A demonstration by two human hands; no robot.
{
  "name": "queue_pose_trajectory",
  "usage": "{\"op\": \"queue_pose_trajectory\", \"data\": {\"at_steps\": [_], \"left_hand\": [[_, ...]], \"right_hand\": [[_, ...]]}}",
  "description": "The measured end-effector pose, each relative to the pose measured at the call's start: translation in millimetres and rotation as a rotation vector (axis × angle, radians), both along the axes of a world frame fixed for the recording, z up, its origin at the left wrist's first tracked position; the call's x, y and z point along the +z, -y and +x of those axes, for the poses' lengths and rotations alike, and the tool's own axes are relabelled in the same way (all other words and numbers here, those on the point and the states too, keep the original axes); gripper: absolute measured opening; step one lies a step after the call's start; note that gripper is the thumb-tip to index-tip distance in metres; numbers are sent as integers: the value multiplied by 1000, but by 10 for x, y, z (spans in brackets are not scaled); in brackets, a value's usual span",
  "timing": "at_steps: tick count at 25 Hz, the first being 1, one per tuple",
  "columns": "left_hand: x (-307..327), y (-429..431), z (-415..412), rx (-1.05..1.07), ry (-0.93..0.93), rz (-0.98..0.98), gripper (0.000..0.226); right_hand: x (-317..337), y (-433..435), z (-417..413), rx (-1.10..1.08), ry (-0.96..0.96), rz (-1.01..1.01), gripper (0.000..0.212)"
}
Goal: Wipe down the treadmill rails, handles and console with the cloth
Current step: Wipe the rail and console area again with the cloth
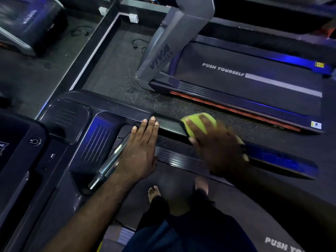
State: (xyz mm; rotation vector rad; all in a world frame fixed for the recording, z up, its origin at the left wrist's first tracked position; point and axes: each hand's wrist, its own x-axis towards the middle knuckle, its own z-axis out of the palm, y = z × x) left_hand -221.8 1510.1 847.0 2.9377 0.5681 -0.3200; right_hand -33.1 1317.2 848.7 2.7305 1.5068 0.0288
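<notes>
Head view: right hand [216, 142] presses the cloth [200, 122] flat on the handle [171, 125], which runs rightward from the open, flat left hand [141, 148], so right is nearer.

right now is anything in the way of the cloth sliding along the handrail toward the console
Yes: the left hand rests flat on the handrail, between the yellow-green cloth under the right hand and the console. Its fingers sit on the rail.

dim view, blue glare on the rail [283, 159], right hand [216, 148] motion-blurred, edges bowed.
</notes>
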Motion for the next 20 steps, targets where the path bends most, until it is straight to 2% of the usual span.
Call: {"op": "queue_pose_trajectory", "data": {"at_steps": [3,5,8,11,14,17,20], "left_hand": [[-72,34,20,36,-8,-11,113],[-16,7,45,12,-19,-10,113],[60,-58,116,-30,-35,-20,112],[72,-100,395,-36,-24,-148,103],[17,-149,761,-65,18,-173,93],[-134,-171,1032,-191,81,-51,73],[-163,-147,1237,-322,142,-2,57]], "right_hand": [[-161,-972,-89,22,-15,78,52],[-85,-1217,-63,42,-61,88,52],[-15,-557,2,83,-88,77,52],[48,284,-29,22,-31,-17,57],[-48,-29,85,-96,-14,-35,50],[-20,-569,311,-58,-162,-61,45],[-33,-1,239,-76,-185,86,50]]}}
